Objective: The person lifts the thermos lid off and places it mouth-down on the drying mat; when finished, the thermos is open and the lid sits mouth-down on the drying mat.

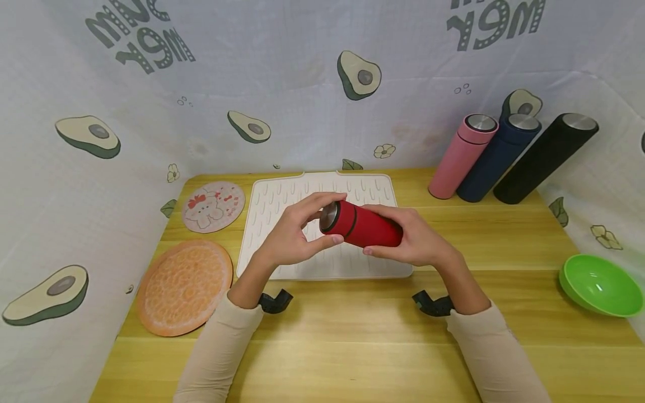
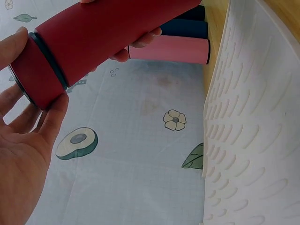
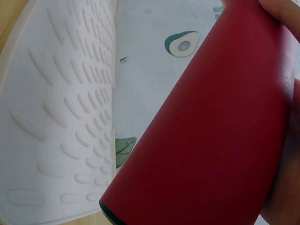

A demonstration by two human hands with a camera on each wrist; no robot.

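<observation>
Hanging on my left and running round the back to my right, a pale cloth (image 1: 297, 67) walls this place in, printed with avocados, flowers, leaves and grey upside-down lettering, and up against it comes the table (image 1: 347, 336), yellowish wood with its seams running side to side. Left end first: an orange round mat (image 1: 183, 288) lies nearer me, and just behind it a pinkish round mat (image 1: 214, 207) showing a cartoon animal with a red bow. Next along, flat on the wood, the white ridged mat (image 1: 274, 207), and above it, here's the action: the red flask (image 1: 373, 226), up in the air and tilted, steel-topped cap pointing to my left! My left hand (image 1: 289, 238) has that cap end pinched, thumb on the near side, fingertips on the far side; my right hand (image 1: 418, 238) is clamped round the body near the base. Over to the back right, standing in a row: the pink flask (image 1: 461, 162), the navy flask (image 1: 496, 162), the black flask (image 1: 544, 159), steel on every top, and nearer me by the right edge, the green bowl (image 1: 599, 280), glossy inside. Quick count, left to right: two round mats, one ridged mat, two hands on one flask, three more flasks standing, four altogether, and one bowl.
</observation>
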